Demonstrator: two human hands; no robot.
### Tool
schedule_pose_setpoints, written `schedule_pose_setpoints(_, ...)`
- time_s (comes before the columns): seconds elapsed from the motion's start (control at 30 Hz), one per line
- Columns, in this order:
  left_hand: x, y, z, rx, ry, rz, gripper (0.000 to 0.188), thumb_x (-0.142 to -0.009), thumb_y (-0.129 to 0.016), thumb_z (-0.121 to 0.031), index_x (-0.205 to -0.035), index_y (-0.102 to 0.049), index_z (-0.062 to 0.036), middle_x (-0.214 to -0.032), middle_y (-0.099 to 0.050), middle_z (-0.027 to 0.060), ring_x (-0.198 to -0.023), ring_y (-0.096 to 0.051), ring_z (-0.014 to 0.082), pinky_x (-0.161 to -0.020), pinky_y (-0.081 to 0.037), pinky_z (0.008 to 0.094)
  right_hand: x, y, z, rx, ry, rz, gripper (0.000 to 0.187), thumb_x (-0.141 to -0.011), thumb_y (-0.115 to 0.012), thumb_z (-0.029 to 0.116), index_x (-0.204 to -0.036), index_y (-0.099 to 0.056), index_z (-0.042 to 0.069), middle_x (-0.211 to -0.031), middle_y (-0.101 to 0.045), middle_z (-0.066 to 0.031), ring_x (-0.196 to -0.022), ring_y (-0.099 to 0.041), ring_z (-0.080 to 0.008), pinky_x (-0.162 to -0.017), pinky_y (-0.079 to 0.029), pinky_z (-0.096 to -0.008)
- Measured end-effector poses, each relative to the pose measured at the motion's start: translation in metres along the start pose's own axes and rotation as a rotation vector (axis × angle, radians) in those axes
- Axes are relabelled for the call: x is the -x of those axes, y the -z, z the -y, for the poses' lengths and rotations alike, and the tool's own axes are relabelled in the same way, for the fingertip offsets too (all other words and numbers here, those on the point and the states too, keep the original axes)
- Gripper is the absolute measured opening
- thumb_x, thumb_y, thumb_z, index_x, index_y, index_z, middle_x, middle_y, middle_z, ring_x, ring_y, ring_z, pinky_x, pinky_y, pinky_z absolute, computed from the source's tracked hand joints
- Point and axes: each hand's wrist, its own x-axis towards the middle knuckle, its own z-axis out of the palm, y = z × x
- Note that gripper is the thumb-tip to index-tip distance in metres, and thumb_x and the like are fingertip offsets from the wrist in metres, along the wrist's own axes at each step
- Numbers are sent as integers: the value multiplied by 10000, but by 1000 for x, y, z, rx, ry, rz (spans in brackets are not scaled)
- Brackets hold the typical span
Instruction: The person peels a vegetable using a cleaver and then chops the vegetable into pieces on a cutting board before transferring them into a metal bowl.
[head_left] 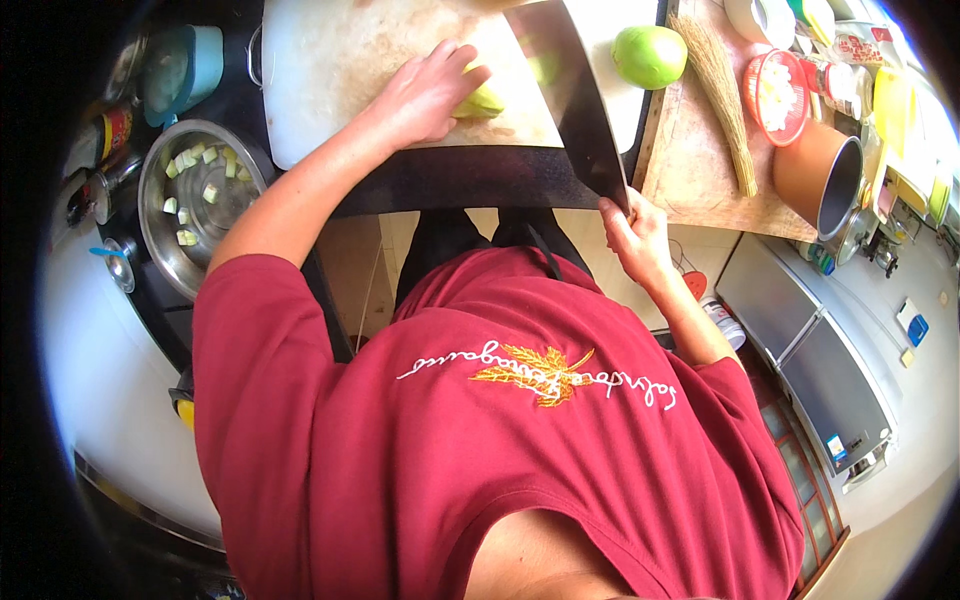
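My left hand (428,95) presses a pale green piece of vegetable or fruit (482,101) down on the white cutting board (330,60), its fingers curled over the piece. My right hand (640,238) is closed round the handle of a cleaver (578,95). The broad blade slants up and left over the board, to the right of the piece and apart from my left hand. A whole round green vegetable or fruit (650,57) rests at the board's right side, beyond the blade. The cleaver's handle is mostly hidden in my grip.
A metal bowl (150,200) with several pale cut chunks stands left of the board. On the right are a straw brush (718,95), a red basket (752,85) with white pieces, and a brown pot (800,172) on its side. The dark counter edge (450,178) runs nearest me.
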Motion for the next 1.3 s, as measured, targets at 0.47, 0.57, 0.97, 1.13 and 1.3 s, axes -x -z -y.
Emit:
schedule_pose_setpoints(0.47,39,-16,-17,88,713,-417,797,-619,-842,-376,-1278,-489,-99,-1217,-486,139,-1147,-448,337,-941,-443,431,-8,-36,23,133,196,50,319,-868,-630,207,-1128,-619,22,-641,-591,-146,-553,-586,-175,-596,-490,-301)
schedule_pose_setpoints(0.57,45,-20,-17,130,681,-534,794,-634,-838,-363,-1293,-482,-100,-1254,-481,146,-1156,-447,348,-953,-432,440,-5,-40,26,160,185,71,335,-865,-637,234,-1129,-612,29,-669,-617,-177,-592,-647,-246,-604,-506,-333)
schedule_pose_setpoints(0.97,58,-32,-18,223,634,-638,587,-741,-762,-185,-1271,-538,-67,-1259,-528,119,-1114,-496,336,-952,-433,397,4,-37,46,360,118,72,342,-872,-618,288,-1131,-604,65,-707,-647,-185,-690,-667,-351,-650,-523,-407)
schedule_pose_setpoints(1.13,58,-32,-18,244,639,-646,570,-729,-762,-162,-1254,-560,-70,-1240,-540,114,-1100,-497,329,-939,-444,395,0,-36,67,502,113,102,289,-882,-582,261,-1100,-578,71,-722,-643,-212,-717,-647,-395,-673,-512,-467)
schedule_pose_setpoints(1.3,57,-34,-18,222,659,-644,566,-711,-773,-140,-1236,-578,-61,-1209,-554,121,-1098,-493,331,-946,-439,399,-17,-43,74,509,122,161,276,-880,-570,251,-1077,-565,58,-742,-642,-231,-749,-639,-413,-703,-504,-489)
